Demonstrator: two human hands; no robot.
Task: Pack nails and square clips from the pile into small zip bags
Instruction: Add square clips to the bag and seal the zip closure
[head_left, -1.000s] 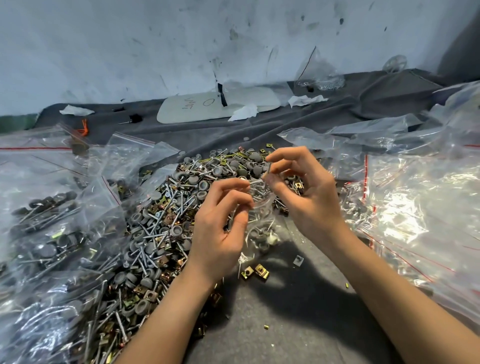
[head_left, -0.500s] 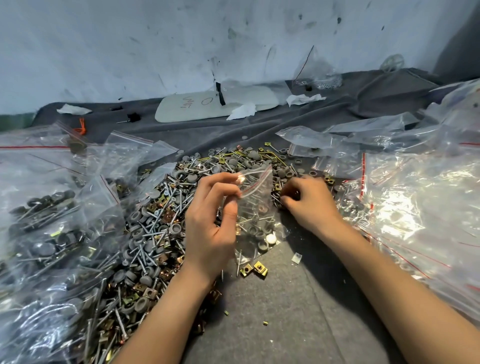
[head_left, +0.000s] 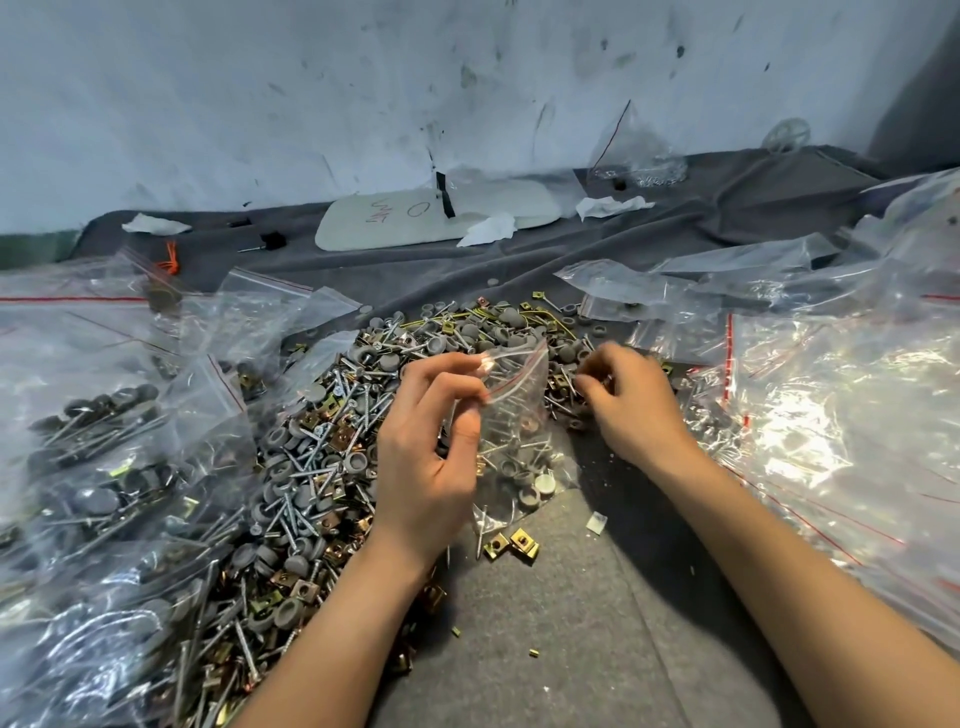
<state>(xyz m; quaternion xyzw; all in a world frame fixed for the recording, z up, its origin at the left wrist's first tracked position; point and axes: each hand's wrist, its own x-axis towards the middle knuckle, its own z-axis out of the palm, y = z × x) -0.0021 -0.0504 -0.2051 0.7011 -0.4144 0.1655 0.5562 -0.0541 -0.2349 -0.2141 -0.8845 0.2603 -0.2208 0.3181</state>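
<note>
Mid-frame, the left grip (head_left: 426, 457) pinches the part-filled bag (head_left: 514, 415) by its mouth at the pile (head_left: 322, 467), while the right grip (head_left: 628, 400) curls into the pile just right, its catch impossible to tell.

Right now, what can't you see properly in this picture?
Head view only:
- What the right hand picks: it is blurred and curled into the pile.
- How many pieces are in the small zip bag that the left hand holds: crinkled, shiny plastic.
- Filled bags: cut off by the left edge.
</note>
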